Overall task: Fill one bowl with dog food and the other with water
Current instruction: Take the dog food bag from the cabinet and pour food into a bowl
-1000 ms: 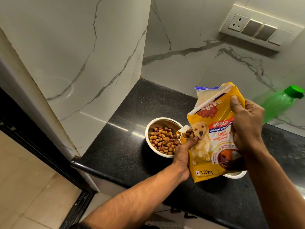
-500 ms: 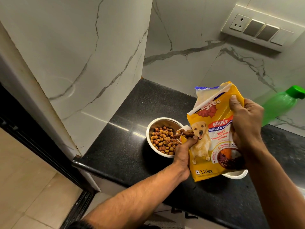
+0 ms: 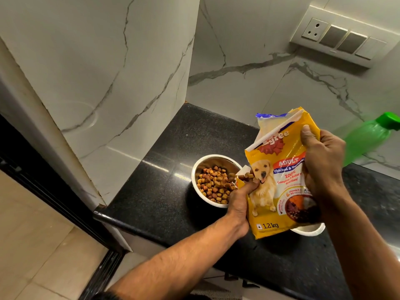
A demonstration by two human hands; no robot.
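Note:
A yellow dog food bag (image 3: 279, 180) is held tilted over the counter, its torn corner facing left. My left hand (image 3: 240, 198) grips the bag's lower left edge by that corner. My right hand (image 3: 322, 161) grips its right side near the top. Brown kibble (image 3: 244, 176) spills from the corner toward a steel bowl (image 3: 200, 169) partly filled with kibble (image 3: 214, 185). A second bowl (image 3: 309, 230) shows only its white rim below the bag; its inside is hidden. A green water bottle (image 3: 368, 137) with a green cap leans at the right by the wall.
The black granite counter (image 3: 168, 191) ends at a front edge near my arms and meets marble walls on the left and back. A switch panel (image 3: 337, 37) is on the back wall. Tiled floor lies lower left.
More kibble has come out of the torn corner toward the steel bowl. The bag and both hands have stayed almost in place.

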